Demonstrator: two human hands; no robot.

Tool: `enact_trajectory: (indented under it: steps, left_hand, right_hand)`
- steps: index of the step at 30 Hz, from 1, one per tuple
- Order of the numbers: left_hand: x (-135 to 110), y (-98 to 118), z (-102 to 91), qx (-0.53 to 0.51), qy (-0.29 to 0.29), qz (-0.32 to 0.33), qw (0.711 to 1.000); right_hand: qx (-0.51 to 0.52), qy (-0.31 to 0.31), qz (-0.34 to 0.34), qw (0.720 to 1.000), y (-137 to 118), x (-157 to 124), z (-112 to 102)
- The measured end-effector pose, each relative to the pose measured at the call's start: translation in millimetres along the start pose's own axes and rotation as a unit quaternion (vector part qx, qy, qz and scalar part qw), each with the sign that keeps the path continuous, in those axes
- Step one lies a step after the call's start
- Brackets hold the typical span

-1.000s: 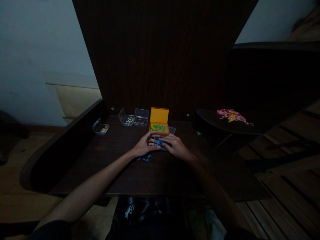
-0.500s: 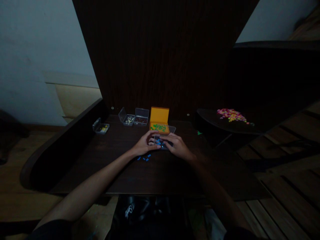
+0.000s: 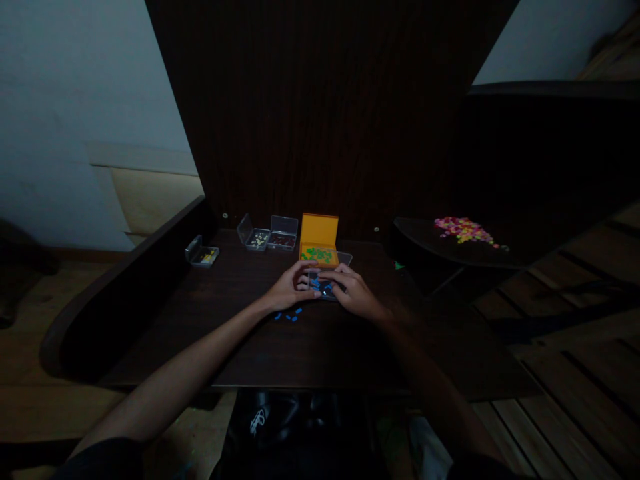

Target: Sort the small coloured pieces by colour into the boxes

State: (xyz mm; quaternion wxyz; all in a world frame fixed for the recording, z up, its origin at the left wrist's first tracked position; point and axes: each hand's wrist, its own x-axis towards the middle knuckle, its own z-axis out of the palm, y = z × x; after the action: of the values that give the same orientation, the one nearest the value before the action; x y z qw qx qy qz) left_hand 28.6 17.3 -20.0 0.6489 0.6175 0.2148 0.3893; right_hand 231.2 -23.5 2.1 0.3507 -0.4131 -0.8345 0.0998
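Note:
A small clear plastic box (image 3: 328,297) with blue pieces (image 3: 315,283) inside lies between both hands on the dark table. My left hand (image 3: 286,288) is wrapped around the box's left side, its thumb along the near edge. From the right, my right hand (image 3: 358,293) reaches over the box, fingers bent down among the blue pieces; whether a piece is pinched there is too small to tell. Several loose blue pieces (image 3: 289,317) are scattered just nearer than my left wrist. Directly behind the box stands an open orange box (image 3: 320,230) holding green pieces (image 3: 317,255).
Open clear boxes with white pieces (image 3: 259,239) and dark reddish pieces (image 3: 283,241) stand at the back. Another with yellow pieces (image 3: 207,255) is by the left side panel (image 3: 125,293). A pink and yellow pile (image 3: 465,230) lies on the right shelf; a green piece (image 3: 399,265) sits nearby.
My right fingers have shifted slightly over the blue pieces in the box. My left hand and the box stay where they were.

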Motion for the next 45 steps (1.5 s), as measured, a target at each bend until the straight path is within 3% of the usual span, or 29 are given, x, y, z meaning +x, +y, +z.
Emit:
enact_trajectory:
  steps: [10, 18, 21, 26, 33, 36, 41, 45]
  left_hand:
    - [1.8, -0.1, -0.8, -0.006, 0.008, 0.003, 1.000]
    - [3.5, 1.3, -3.8, -0.003, 0.041, 0.011, 0.999]
    - [5.6, 0.9, -9.2, 0.006, 0.064, 0.017, 0.998]
    - [9.6, 0.9, -22.0, 0.012, 0.096, 0.028, 0.995]
    - [10.4, 5.1, -31.1, 0.028, 0.120, 0.036, 0.992]
    - [10.4, 6.0, -32.2, 0.032, 0.123, 0.034, 0.991]
    - [11.0, 5.2, -32.5, 0.028, 0.118, 0.030, 0.992]
    - [10.3, 6.3, -30.4, 0.032, 0.112, 0.028, 0.993]
  right_hand:
    - [-0.015, 0.030, -0.013, 0.999, -1.8, -0.3, -1.6]
    - [-0.042, 0.147, -0.030, 0.988, -4.8, 3.0, -5.2]
    - [-0.030, 0.164, -0.038, 0.985, -7.8, 2.6, -2.6]
    - [0.002, 0.108, -0.088, 0.990, -14.0, 0.6, 10.6]
    - [-0.013, -0.070, -0.105, 0.992, -20.1, -4.7, 40.5]
    - [-0.048, -0.115, -0.103, 0.987, -19.6, -5.9, 48.3]
    - [-0.044, -0.123, -0.099, 0.986, -18.9, -4.2, 47.0]
    - [0.015, -0.072, -0.068, 0.995, -21.3, -0.6, 36.5]
